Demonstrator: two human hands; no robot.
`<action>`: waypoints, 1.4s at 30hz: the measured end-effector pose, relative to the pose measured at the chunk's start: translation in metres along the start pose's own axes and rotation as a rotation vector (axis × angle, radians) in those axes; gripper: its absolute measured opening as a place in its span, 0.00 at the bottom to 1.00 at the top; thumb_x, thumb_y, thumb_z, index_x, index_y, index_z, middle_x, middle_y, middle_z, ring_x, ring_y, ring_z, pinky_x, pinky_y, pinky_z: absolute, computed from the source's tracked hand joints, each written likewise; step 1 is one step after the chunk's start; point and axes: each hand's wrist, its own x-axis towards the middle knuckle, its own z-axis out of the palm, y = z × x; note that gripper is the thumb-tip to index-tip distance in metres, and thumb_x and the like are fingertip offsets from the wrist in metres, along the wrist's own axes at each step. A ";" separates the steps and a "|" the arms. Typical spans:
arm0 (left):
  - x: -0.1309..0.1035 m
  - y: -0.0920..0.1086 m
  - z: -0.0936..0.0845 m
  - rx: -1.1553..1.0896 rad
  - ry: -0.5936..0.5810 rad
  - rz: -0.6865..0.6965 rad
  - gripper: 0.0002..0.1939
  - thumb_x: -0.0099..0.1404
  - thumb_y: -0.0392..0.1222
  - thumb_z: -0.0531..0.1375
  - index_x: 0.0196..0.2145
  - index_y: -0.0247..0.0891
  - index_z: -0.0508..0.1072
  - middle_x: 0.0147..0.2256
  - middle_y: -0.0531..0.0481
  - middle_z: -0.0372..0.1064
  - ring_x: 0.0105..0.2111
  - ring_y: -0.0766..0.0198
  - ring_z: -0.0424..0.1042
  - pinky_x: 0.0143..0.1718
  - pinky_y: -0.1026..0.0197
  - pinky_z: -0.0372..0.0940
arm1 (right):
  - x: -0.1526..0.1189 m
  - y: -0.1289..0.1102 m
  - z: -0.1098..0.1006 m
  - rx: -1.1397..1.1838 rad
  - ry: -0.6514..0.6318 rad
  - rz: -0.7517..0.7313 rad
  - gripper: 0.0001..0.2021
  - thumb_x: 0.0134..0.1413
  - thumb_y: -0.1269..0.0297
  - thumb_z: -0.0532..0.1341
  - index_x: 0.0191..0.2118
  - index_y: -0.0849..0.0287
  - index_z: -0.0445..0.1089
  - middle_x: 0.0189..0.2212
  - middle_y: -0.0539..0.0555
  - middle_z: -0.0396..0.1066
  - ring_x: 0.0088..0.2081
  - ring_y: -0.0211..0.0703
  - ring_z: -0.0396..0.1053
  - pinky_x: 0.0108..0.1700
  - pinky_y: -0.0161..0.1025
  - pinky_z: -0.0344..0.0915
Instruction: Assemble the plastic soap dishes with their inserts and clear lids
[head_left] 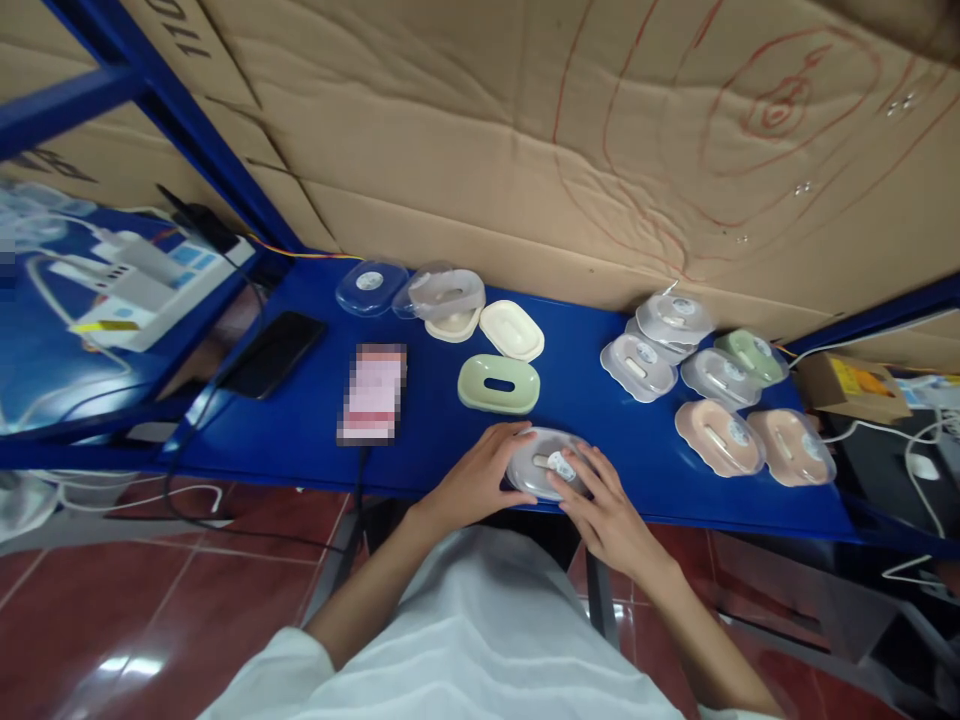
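At the front edge of the blue table sits a grey soap box [546, 462] with a clear lid and a round sticker. My left hand [480, 478] clasps its left side, fingers along the back and thumb at the front. From the right, my right hand [600, 500] grips the same box, its fingertips on the lid beside the sticker. Just behind lies a pale green soap tray [499, 384] with an oval slot. Farther back are a cream tray [512, 331], a grey tray under a clear cover [454, 293], and a loose clear lid [372, 288].
Several lidded soap boxes stand at the right, including a peach one [718, 438] and a green one [752, 357]. A lit phone [373, 394] and a black phone [275, 354] lie left. Behind rises a cardboard wall [450, 130]; a power strip [172, 300] sits far left.
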 end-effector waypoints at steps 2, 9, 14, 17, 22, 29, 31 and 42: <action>0.002 0.001 -0.001 -0.009 -0.007 -0.005 0.47 0.58 0.46 0.78 0.69 0.46 0.62 0.68 0.37 0.64 0.68 0.45 0.65 0.67 0.40 0.66 | 0.001 -0.003 -0.003 0.009 -0.014 0.011 0.34 0.71 0.74 0.57 0.77 0.45 0.54 0.76 0.57 0.53 0.78 0.61 0.46 0.72 0.70 0.60; 0.007 0.003 -0.004 -0.035 -0.030 -0.026 0.46 0.59 0.47 0.77 0.69 0.48 0.63 0.67 0.39 0.65 0.67 0.43 0.65 0.67 0.39 0.66 | -0.001 -0.003 0.006 -0.057 -0.030 0.001 0.42 0.65 0.81 0.55 0.79 0.45 0.46 0.77 0.57 0.50 0.78 0.62 0.43 0.73 0.74 0.54; 0.010 0.000 -0.005 -0.089 -0.056 -0.020 0.48 0.59 0.49 0.77 0.71 0.47 0.61 0.67 0.39 0.65 0.67 0.44 0.65 0.68 0.40 0.64 | -0.002 -0.001 0.016 -0.006 0.004 0.046 0.40 0.70 0.78 0.54 0.79 0.44 0.41 0.76 0.58 0.53 0.79 0.59 0.42 0.73 0.72 0.55; 0.011 -0.001 -0.005 -0.100 -0.077 -0.046 0.46 0.60 0.51 0.76 0.70 0.48 0.63 0.68 0.40 0.64 0.67 0.44 0.64 0.68 0.41 0.64 | -0.006 -0.004 0.021 -0.058 0.015 0.046 0.39 0.71 0.75 0.57 0.79 0.44 0.45 0.76 0.58 0.54 0.79 0.61 0.41 0.73 0.74 0.54; 0.011 0.002 -0.007 -0.072 -0.082 -0.028 0.45 0.60 0.51 0.76 0.70 0.47 0.64 0.67 0.41 0.65 0.67 0.45 0.65 0.67 0.42 0.66 | -0.008 -0.013 0.017 -0.083 -0.034 0.075 0.39 0.69 0.77 0.57 0.79 0.44 0.46 0.76 0.57 0.53 0.78 0.60 0.45 0.73 0.75 0.52; 0.011 0.006 -0.006 -0.063 -0.060 -0.033 0.38 0.68 0.53 0.70 0.69 0.42 0.64 0.66 0.41 0.65 0.66 0.46 0.66 0.66 0.44 0.67 | -0.009 -0.016 0.020 -0.094 -0.001 0.088 0.37 0.69 0.77 0.58 0.77 0.42 0.52 0.75 0.56 0.56 0.78 0.58 0.47 0.76 0.72 0.47; 0.010 0.004 -0.004 -0.077 -0.083 -0.044 0.41 0.65 0.54 0.72 0.70 0.45 0.64 0.67 0.41 0.64 0.67 0.45 0.65 0.67 0.43 0.66 | -0.012 -0.016 0.026 -0.116 0.040 0.079 0.34 0.70 0.74 0.60 0.76 0.42 0.55 0.73 0.55 0.60 0.77 0.57 0.49 0.76 0.70 0.49; 0.006 -0.002 -0.024 0.524 0.242 -0.135 0.25 0.76 0.46 0.61 0.67 0.42 0.69 0.69 0.36 0.64 0.71 0.37 0.58 0.72 0.26 0.45 | 0.054 0.022 0.012 -0.341 0.213 0.468 0.27 0.74 0.56 0.58 0.74 0.50 0.60 0.70 0.63 0.65 0.70 0.64 0.63 0.67 0.63 0.62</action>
